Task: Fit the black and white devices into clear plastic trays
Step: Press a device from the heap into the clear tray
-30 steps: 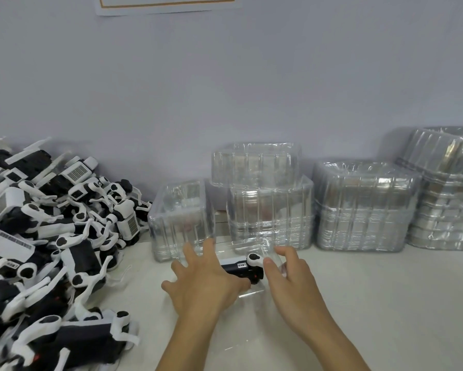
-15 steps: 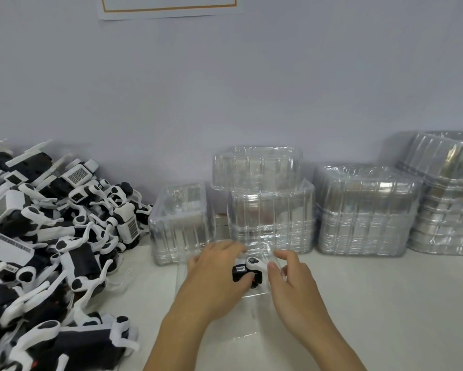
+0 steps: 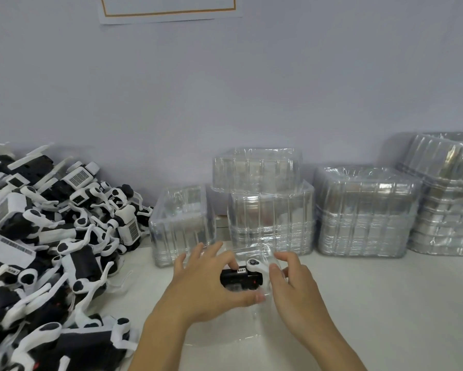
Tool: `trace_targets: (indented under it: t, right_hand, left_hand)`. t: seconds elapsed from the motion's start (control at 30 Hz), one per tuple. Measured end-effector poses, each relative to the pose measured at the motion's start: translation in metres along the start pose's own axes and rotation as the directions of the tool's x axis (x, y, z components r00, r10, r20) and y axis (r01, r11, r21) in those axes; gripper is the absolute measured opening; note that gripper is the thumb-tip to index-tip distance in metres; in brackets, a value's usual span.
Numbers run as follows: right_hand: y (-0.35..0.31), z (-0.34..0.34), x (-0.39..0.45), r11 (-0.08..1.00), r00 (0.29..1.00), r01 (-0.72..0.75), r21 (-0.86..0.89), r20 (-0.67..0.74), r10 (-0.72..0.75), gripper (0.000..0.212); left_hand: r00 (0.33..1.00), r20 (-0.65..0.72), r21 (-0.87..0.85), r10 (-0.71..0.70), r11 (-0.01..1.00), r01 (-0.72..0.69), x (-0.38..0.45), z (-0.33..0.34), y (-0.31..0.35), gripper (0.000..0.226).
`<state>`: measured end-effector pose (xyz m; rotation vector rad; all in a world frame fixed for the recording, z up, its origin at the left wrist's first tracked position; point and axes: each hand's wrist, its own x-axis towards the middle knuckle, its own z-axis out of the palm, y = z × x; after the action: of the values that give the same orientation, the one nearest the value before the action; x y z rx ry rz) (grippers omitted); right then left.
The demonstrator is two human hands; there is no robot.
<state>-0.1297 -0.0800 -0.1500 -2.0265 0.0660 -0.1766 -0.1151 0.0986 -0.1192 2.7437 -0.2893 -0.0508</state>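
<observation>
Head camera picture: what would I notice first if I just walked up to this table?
Probably the big pile of black and white devices heaped on the left of the table. Next, the shiny stacks of clear plastic trays lined along the wall. In front, the left hand and right hand hold one device over a clear tray.

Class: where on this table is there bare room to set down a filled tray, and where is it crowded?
Free: the table right of the right hand, in front of the tray stacks. Crowded: the left side under the device pile, and the middle, where both hands hold a device.
</observation>
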Motion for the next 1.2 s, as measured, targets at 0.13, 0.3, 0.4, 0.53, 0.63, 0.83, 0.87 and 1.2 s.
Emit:
trace_targets:
  t: [0.13, 0.3, 0.4, 0.53, 0.63, 0.83, 0.87, 1.2]
  right_hand:
    - [0.0, 0.0, 0.001, 1.0, 1.0, -0.005, -0.023, -0.001, 0.005, 0.025]
    - [0.0, 0.0, 0.001, 1.0, 1.0, -0.004, -0.016, -0.006, 0.004, 0.025]
    - [0.0, 0.0, 0.001, 1.0, 1.0, -0.005, -0.007, -0.01, 0.005, 0.023]
    - [0.002, 0.0, 0.001, 1.0, 1.0, -0.005, -0.011, -0.005, 0.005, 0.025]
    - [0.001, -0.001, 0.002, 1.0, 1.0, 0.004, 0.004, -0.02, -0.004, 0.025]
    - [-0.001, -0.012, 0.004, 0.983, 0.985, 0.015, 0.185, -0.174, 0.018, 0.022]
    - [-0.001, -0.015, 0.005, 0.972, 0.977, 0.017, 0.234, -0.211, 0.034, 0.021]
    - [-0.013, -0.01, -0.002, 0.891, 0.933, 0.272, 0.363, -0.328, -0.152, 0.026]
  left_hand:
    - [1.0, 0.021, 0.069, 0.013, 0.998, -0.014, 0.0, 0.002, -0.002, 0.083]
    - [1.0, -0.022, 0.082, 0.021, 0.996, -0.019, 0.003, 0.005, -0.002, 0.08]
    - [1.0, -0.012, 0.095, 0.022, 0.995, -0.021, 0.003, 0.005, -0.003, 0.084]
    - [0.999, -0.041, 0.097, 0.027, 0.995, -0.023, 0.003, 0.006, -0.002, 0.08]
    - [0.997, -0.065, 0.076, 0.029, 0.997, -0.024, 0.004, 0.007, -0.002, 0.078]
    - [0.996, -0.094, -0.001, -0.009, 1.0, 0.009, -0.001, -0.005, -0.004, 0.074]
    - [0.996, -0.092, -0.033, -0.008, 0.999, 0.005, -0.002, -0.01, -0.004, 0.073]
    - [0.922, -0.379, -0.813, -0.078, 0.504, -0.291, -0.019, -0.057, -0.005, 0.054]
